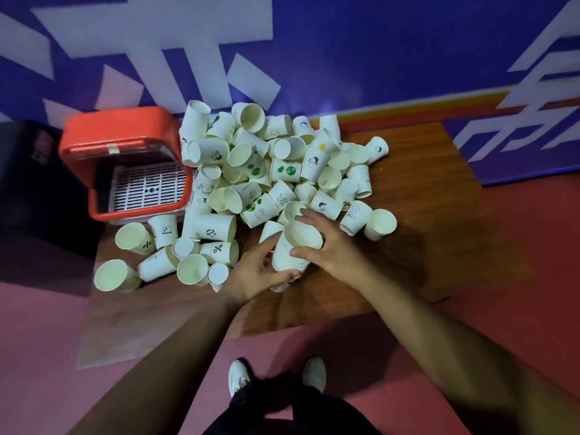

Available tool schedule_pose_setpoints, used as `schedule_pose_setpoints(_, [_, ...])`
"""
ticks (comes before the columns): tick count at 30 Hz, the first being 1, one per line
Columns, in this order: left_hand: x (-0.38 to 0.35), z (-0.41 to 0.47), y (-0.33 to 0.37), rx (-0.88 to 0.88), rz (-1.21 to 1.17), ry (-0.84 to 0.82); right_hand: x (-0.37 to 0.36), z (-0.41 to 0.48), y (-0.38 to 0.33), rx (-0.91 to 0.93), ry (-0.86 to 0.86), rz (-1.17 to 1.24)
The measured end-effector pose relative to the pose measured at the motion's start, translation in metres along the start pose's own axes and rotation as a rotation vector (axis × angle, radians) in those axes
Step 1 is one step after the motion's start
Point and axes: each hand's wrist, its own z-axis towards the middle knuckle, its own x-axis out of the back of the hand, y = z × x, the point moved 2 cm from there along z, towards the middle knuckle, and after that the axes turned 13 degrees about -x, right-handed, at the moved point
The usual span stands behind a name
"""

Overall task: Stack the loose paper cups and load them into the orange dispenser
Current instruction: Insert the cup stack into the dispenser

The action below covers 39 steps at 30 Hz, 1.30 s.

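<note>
A big heap of loose white paper cups [276, 171] with small printed pictures covers the back and left of a low wooden table [417, 196]. In front of the heap I hold a nested stack of cups [296, 246], mouth up and tilted. My left hand [254, 271] grips the stack from below and the left. My right hand [326, 243] wraps its upper right side, thumb on the front, fingers spread over the rim. The orange dispenser [125, 133] stands at the table's back left, its white slotted tray [147, 186] showing in the open front.
A blue wall with white shapes [345, 51] rises right behind the table. More loose cups [138, 246] lie near the table's left front corner. A dark box [28, 189] stands left of the dispenser. My white shoes [276, 375] are on the pink floor below.
</note>
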Motion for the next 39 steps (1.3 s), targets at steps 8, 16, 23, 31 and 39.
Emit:
schedule_pose_setpoints(8, [0.045,-0.03,0.023,0.098,-0.092,0.21,-0.035,0.011,-0.033,-0.151,-0.231,0.284])
schedule_pose_setpoints(16, [0.124,-0.069,0.027,0.125,-0.143,0.348,-0.098,0.018,-0.085,-0.187,-0.513,0.412])
schedule_pose_setpoints(23, [0.232,-0.095,0.0,0.083,-0.164,0.349,-0.182,0.048,-0.147,-0.104,-0.56,0.36])
schedule_pose_setpoints(31, [0.359,-0.098,-0.065,0.057,0.004,0.297,-0.286,0.114,-0.198,-0.014,-0.357,0.111])
schedule_pose_setpoints(39, [0.41,-0.067,-0.14,0.113,0.065,0.281,-0.338,0.186,-0.205,0.006,-0.177,0.024])
